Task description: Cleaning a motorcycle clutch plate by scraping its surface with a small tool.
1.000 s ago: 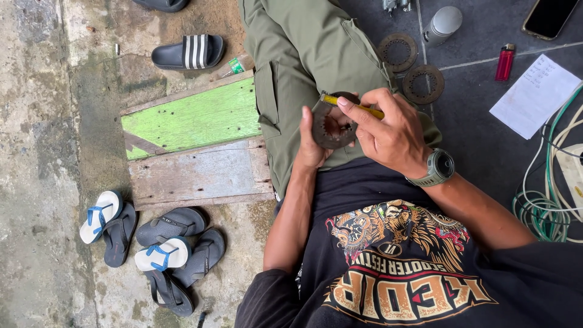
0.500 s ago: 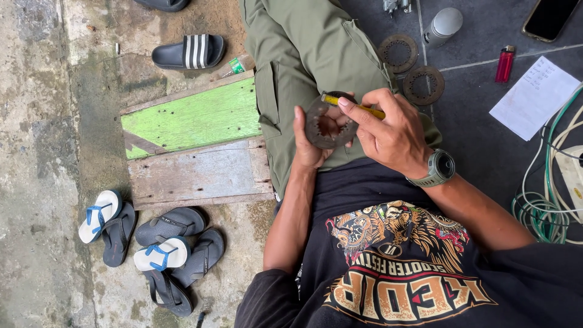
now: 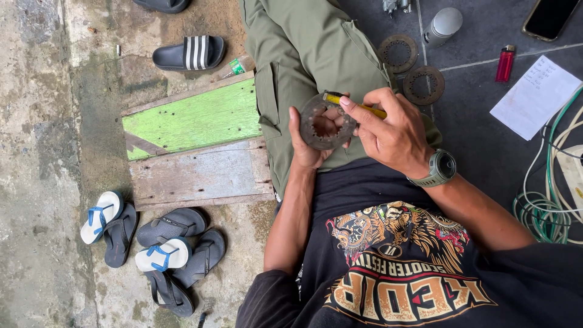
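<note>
While gripped, toothed ring [image 3: 327,121] looks rusty

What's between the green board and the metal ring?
Head view: a trouser leg lies between the green board and the metal ring, held by left hand; right hand pinches a yellow tool.

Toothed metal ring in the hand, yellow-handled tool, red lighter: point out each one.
toothed metal ring [image 3: 313,135]: head view, on its lower-left rim, just above the palm.
yellow-handled tool [image 3: 333,97]: head view, on the yellow handle near its end above the ring.
red lighter [image 3: 504,64]: head view, on the middle of its red body.
</note>
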